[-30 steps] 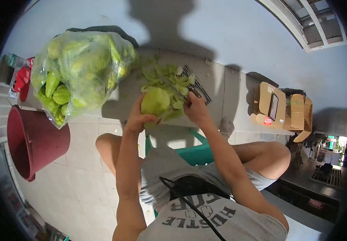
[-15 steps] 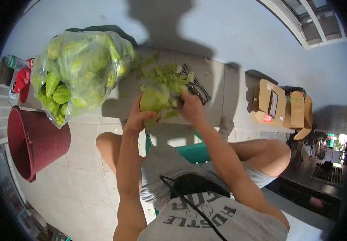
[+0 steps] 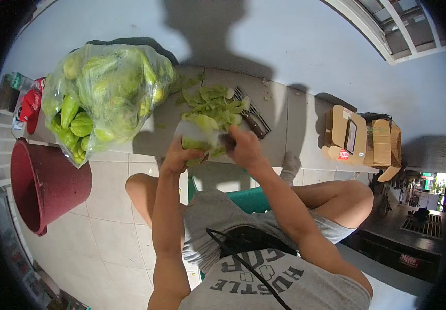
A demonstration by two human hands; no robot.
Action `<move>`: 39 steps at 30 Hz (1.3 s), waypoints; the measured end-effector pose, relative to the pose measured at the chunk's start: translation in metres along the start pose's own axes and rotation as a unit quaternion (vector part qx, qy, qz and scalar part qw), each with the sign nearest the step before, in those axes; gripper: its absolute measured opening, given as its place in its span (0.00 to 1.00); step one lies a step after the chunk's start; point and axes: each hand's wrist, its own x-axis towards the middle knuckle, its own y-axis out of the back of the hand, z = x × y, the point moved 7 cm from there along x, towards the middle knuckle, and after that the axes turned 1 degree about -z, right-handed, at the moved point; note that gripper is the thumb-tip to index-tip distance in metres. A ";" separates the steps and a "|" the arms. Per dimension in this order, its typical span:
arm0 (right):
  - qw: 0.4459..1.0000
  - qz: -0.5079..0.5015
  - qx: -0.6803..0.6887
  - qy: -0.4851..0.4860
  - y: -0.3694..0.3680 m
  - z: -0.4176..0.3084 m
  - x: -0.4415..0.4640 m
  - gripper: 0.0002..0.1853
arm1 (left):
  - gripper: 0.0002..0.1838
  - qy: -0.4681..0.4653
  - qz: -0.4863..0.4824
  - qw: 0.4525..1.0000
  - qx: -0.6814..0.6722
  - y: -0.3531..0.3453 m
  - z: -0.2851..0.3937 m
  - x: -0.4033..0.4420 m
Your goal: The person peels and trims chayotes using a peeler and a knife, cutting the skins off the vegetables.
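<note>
My left hand (image 3: 178,155) holds a pale green fruit (image 3: 195,140) from its left side, thumb across the near edge. Closed around a knife handle, my right hand (image 3: 244,144) is at the fruit's right. The knife's blade (image 3: 211,137) is smeared by motion and lies across the fruit. Green peelings (image 3: 215,101) are heaped just beyond both hands. Beside them lies another knife with a dark handle (image 3: 253,125), on a black-and-white striped item (image 3: 256,111).
A clear plastic bag (image 3: 112,90) of green fruits sits at the left. Below it stands a dark red bucket (image 3: 60,181). Opened cardboard boxes (image 3: 339,132) are at the right. A green stool (image 3: 249,199) is under my legs.
My right hand has moved slightly left and down with the knife, whose blade now crosses the fruit. My left hand keeps hold of the fruit in nearly the same place.
</note>
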 end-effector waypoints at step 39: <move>0.981 0.135 -0.085 -0.113 0.033 0.053 -0.045 0.13 | 0.45 -0.121 0.029 0.991 -0.057 0.006 0.023 0.052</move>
